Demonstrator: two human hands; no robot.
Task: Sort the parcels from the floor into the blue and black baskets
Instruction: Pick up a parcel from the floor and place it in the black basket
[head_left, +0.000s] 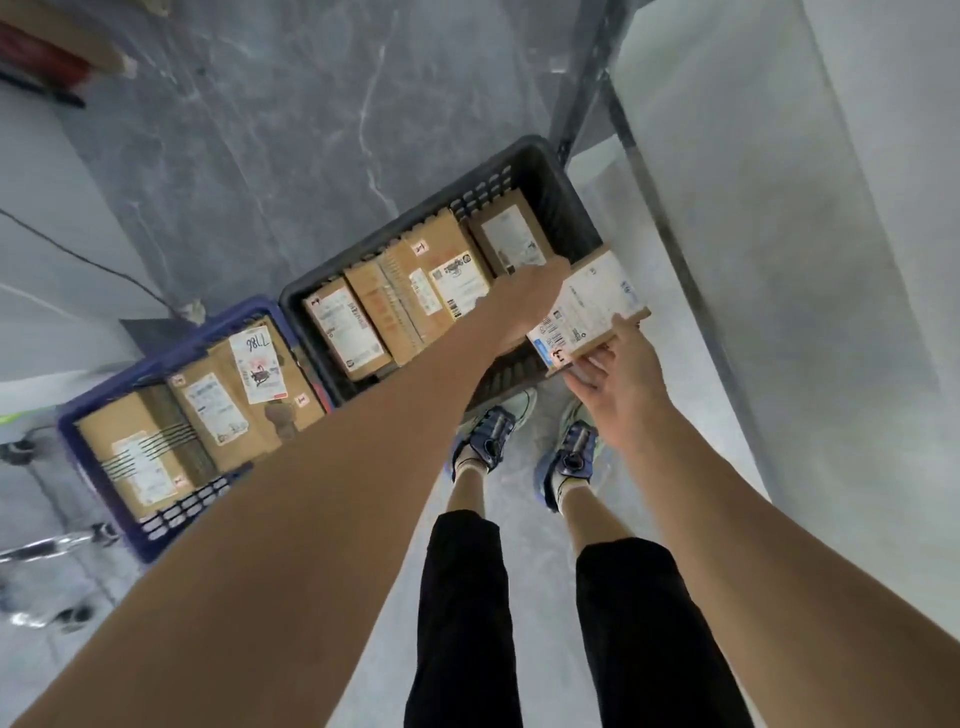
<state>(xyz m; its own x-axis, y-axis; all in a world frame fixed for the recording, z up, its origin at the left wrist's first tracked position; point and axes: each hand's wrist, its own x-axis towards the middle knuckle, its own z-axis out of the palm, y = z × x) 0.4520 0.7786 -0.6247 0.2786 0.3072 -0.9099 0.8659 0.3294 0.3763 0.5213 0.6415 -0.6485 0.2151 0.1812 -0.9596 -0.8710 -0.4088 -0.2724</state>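
Holding a flat cardboard parcel (592, 306) over the 4 o'clock corner of the black basket (563, 202), the person stands with both arms stretched out. The parcel sits at about 2 o'clock from the middle of the view, label side up and tilted. The right hand (621, 376) pinches its near corner, thumb on top and fingers curled beneath. The left hand (535, 293) meets the parcel's 9 o'clock edge. Its fingers are blurred and hidden by the carton, so whether they clamp it cannot be told.

The black basket holds a row of labelled boxes (415, 291) standing on edge. The blue basket (156, 358) touches it at 8 o'clock and is packed with more cardboard parcels (218, 410). Both baskets rest on the grey marbled floor (260, 130). The person's blue shoes (493, 431) stand just beside the black basket, at its 6 o'clock.
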